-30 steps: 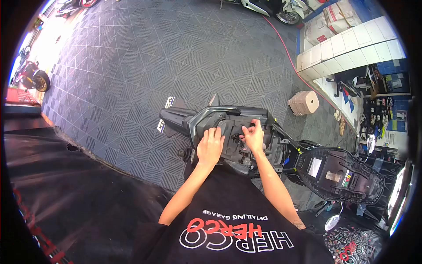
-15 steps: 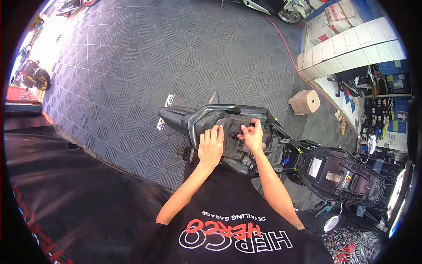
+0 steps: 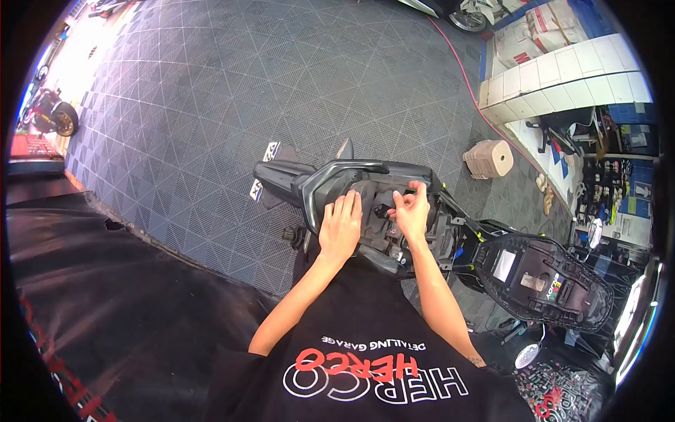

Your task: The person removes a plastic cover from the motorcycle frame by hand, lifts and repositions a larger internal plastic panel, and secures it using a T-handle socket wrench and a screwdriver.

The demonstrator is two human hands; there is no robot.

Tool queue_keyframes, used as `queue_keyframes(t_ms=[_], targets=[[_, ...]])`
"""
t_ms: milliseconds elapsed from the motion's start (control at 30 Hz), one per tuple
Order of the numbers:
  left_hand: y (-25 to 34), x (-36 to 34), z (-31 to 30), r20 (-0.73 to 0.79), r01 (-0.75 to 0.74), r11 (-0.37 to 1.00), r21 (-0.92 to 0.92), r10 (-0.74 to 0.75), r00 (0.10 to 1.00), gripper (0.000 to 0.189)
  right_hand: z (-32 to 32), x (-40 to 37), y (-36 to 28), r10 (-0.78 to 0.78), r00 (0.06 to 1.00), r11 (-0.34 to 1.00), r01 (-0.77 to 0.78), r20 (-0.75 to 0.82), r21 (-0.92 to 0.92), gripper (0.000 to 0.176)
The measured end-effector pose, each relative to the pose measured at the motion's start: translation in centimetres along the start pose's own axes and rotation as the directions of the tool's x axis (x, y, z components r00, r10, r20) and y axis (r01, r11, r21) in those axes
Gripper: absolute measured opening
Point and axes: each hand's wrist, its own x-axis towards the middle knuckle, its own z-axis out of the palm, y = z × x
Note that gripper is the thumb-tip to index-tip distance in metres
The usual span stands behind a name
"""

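A motorcycle's black rear section [image 3: 281, 179] lies across the middle of the view, its inner parts exposed below a dark grab rail [image 3: 344, 167]. My left hand [image 3: 340, 226] rests on the inner bodywork, palm down, fingers extended and holding nothing visible. To its right, my right hand [image 3: 412, 211] is over the open compartment, thumb and fingers bent near a small dark part. Whatever lies between those fingertips is too small to make out. The upturned seat base [image 3: 548, 281], black with stickers, sits farther right.
A beige stool [image 3: 489, 160] stands on the grey tiled floor [image 3: 232, 91] beyond the motorcycle. A red hose [image 3: 460, 67] runs past it beside a white ledge [image 3: 562, 84]. Black sheeting [image 3: 126, 302] covers the lower left. Another motorcycle [image 3: 53, 116] is at far left.
The view has shifted slightly. My right hand sits a little farther right and higher over the compartment; my left hand keeps nearly the same place on the bodywork.
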Motion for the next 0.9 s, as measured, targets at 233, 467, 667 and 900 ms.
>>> queue_keyframes(t_ms=[233,467,667,900], targets=[[0.3,0.1,0.2,0.076,-0.045,0.989,0.139,0.034,0.997,0.057,2.4,0.7,3.6,0.154,0.987,0.956,-0.138,-0.040,0.259,0.046],[0.7,0.5,-0.2,0.149,-0.027,0.989,0.143,0.005,0.989,0.060,-0.3,0.5,-0.4,0.213,0.969,0.977,-0.208,0.123,-0.051,0.053],[0.4,0.1,0.6,0.133,-0.036,0.989,0.144,0.017,0.991,0.061,1.1,0.0,-1.5,-0.609,0.781,0.603,0.569,0.139,-0.559,0.055],[0.2,0.2,0.2,0.148,-0.010,0.999,0.049,0.002,0.989,0.062,2.2,2.4,-0.1,-0.616,0.767,0.548,0.580,0.178,-0.603,0.020]])
